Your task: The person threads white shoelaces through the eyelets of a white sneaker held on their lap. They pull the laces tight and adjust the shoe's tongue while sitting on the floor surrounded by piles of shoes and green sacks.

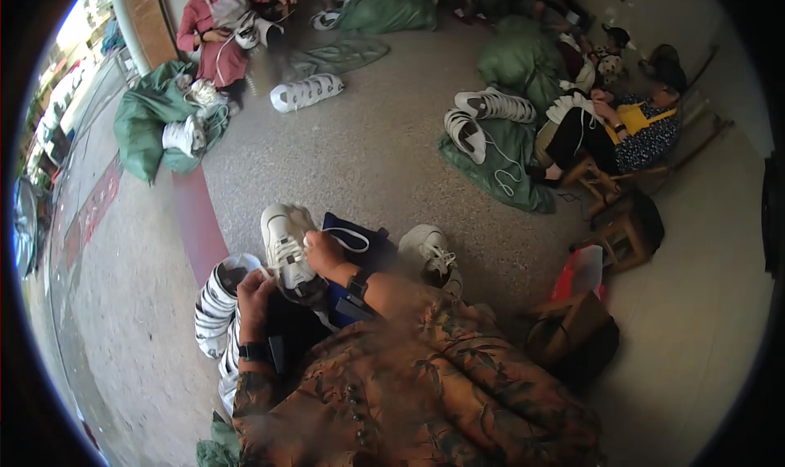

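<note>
A white sneaker rests over my lap, its toe pointing away from me and its dark opening toward me. My right hand is closed at the right side of its lacing, pinching the white shoelace, which loops out to the right over dark blue cloth. On the sneaker's left side, my left hand has its fingers pinched together near the opening. A pale bit of lace seems to show at those fingertips, though it is small and partly hidden. Beside my left hand stands a stack of nested white shoes.
Another white sneaker sits right of my lap. Wooden stools and a red bag are farther right. Ahead, people sit handling shoes among green sacks, with a row of nested shoes on the floor.
</note>
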### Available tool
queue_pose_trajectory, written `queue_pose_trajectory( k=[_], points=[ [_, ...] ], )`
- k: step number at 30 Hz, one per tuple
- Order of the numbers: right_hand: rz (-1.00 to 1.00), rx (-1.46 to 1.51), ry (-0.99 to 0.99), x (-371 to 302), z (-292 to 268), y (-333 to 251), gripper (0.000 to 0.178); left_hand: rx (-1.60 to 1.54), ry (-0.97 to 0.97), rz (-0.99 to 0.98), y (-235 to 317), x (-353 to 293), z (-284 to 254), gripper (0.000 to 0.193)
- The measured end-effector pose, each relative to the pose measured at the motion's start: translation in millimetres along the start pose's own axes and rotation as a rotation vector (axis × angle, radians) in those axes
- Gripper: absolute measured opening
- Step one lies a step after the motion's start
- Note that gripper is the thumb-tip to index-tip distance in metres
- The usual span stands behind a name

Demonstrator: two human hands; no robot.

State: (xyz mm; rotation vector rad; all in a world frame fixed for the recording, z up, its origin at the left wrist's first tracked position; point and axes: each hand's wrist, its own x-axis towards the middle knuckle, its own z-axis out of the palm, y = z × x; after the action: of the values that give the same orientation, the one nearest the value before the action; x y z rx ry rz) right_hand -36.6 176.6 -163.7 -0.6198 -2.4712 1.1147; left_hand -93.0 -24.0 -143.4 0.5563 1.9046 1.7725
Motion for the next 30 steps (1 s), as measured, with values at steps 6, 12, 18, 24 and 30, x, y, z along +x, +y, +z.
queue_pose_trajectory(
  k=[6, 12, 18, 24, 30],
  points=[
    [-0.181, -0.106, 0.131, -14.4, -4.8, 2.6, 0.007, -0.126, 0.05, 0.013, 23.9, -8.4, 44.5, 0.014],
    [-0.338, -0.112, 0.121, -36.3, -15.8, 1.8, 0.012, 0.581, -0.014, 0.284, 31.0, 8.2, 76.0, 0.013],
    [-0.331, -0.102, 0.078, -33.6, -11.5, 7.8, 0.015, 0.884, 0.067, 0.353, 10.6, 32.6, 91.0, 0.016],
    [-0.324, 0.066, 0.124, -31.5, -9.5, 9.8, 0.015, 0.887, 0.08, 0.393, 5.8, 29.4, 88.8, 0.012],
    [-0.193, 0.087, 0.133, -30.4, 0.8, 11.6, 0.013, 0.948, 0.155, 0.315, 9.9, 28.5, 91.0, 0.012]
  ],
)
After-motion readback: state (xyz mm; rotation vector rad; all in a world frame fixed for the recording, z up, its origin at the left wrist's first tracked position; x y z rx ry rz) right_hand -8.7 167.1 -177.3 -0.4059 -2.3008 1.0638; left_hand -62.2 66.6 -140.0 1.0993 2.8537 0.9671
